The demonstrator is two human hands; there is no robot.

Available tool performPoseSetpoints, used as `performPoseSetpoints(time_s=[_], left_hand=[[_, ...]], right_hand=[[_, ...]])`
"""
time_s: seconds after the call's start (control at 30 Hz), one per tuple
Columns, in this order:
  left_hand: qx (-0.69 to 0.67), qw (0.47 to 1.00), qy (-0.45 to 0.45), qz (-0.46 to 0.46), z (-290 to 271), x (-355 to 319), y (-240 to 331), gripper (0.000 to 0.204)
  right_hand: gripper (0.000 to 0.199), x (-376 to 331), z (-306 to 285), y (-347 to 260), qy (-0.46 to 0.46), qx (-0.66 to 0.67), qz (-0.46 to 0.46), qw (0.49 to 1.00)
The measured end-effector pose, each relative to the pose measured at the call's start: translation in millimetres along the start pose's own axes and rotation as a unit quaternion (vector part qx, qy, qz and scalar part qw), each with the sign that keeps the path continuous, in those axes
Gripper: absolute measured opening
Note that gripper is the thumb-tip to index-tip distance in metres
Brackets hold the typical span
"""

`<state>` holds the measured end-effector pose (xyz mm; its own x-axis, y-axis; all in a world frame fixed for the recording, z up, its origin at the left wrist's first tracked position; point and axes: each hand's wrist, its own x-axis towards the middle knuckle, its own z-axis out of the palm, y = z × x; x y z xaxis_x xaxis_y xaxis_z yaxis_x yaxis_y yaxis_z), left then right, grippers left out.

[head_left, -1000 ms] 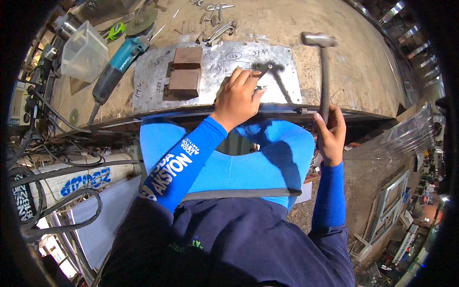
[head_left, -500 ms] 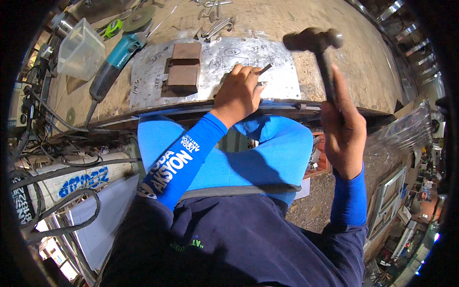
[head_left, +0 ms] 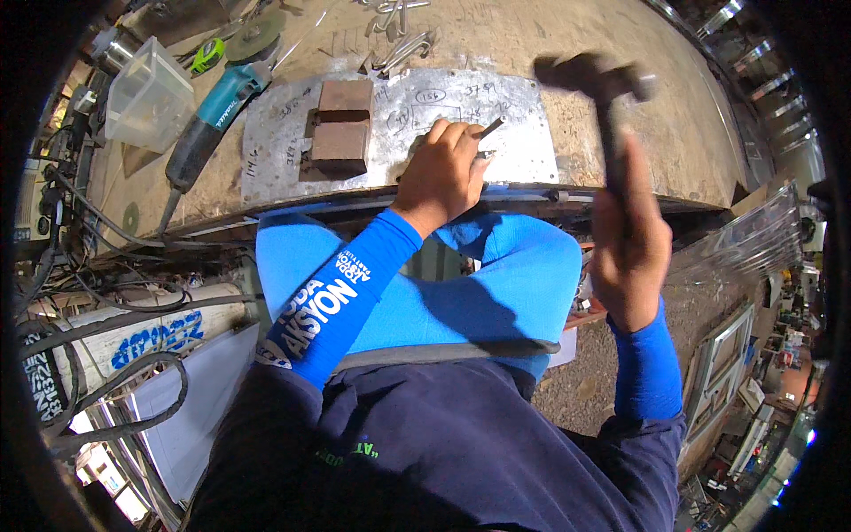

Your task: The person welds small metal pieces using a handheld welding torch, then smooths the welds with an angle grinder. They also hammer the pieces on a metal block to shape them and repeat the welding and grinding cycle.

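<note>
My left hand (head_left: 441, 167) is closed around a short dark metal rod (head_left: 493, 127) whose end sticks out past the fingers. It rests over a grey metal plate (head_left: 275, 124) with handwritten markings, near the bench's front edge. What lies under the fingers is hidden. My right hand (head_left: 631, 239) grips a hammer (head_left: 596, 76), raised to the right of the plate and apart from it. The hammer's head is blurred. On the plate, left of my left hand, sit two brown rectangular blocks (head_left: 340, 147), one behind the other.
On the wooden bench (head_left: 638, 35), left of the plate, lie a teal angle grinder (head_left: 217, 111), a clear plastic bin (head_left: 151, 93) and a green tape measure (head_left: 208, 55). Bent metal pieces (head_left: 403, 51) lie behind the plate. Black cables (head_left: 124, 310) hang at the left.
The hammer's head has shifted slightly right and tilted, while my right hand has moved a little left. My left hand and the rod stay in place.
</note>
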<state>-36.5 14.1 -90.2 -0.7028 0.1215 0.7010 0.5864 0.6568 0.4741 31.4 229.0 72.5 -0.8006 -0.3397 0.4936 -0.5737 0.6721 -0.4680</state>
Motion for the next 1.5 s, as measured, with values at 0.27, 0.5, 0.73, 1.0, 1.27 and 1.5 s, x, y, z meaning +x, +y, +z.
performPoseSetpoints(time_s=[0.27, 0.5, 0.73, 1.0, 1.27, 1.5], left_hand=[[-0.022, 0.999, -0.024, -0.017, -8.9, 3.0, 3.3, 0.031], [-0.013, 0.999, -0.039, -0.013, -8.5, 4.3, 3.7, 0.033], [0.015, 0.999, -0.043, -0.018, -10.5, 1.4, 4.7, 0.039], [0.012, 0.998, -0.062, -0.011, -5.8, 0.0, 3.4, 0.042], [0.011, 0.999, -0.052, -0.006, -3.9, -0.3, 4.2, 0.042], [0.012, 0.999, -0.050, 0.014, -6.4, 1.9, 0.3, 0.043]], right_hand=[[0.064, -19.0, -11.4, -13.9, -0.133, 0.021, 0.092, 0.987], [0.060, 9.4, -20.5, -15.9, 0.050, 0.012, -0.021, 0.998], [0.054, 21.9, -32.8, -4.2, -0.164, 0.052, 0.130, 0.976], [0.056, 4.5, -18.0, 11.1, -0.108, 0.040, 0.030, 0.993], [0.056, 0.1, -18.3, 4.4, -0.102, 0.052, 0.078, 0.990], [0.055, 11.9, -24.7, -8.9, 0.013, 0.040, 0.008, 0.999]])
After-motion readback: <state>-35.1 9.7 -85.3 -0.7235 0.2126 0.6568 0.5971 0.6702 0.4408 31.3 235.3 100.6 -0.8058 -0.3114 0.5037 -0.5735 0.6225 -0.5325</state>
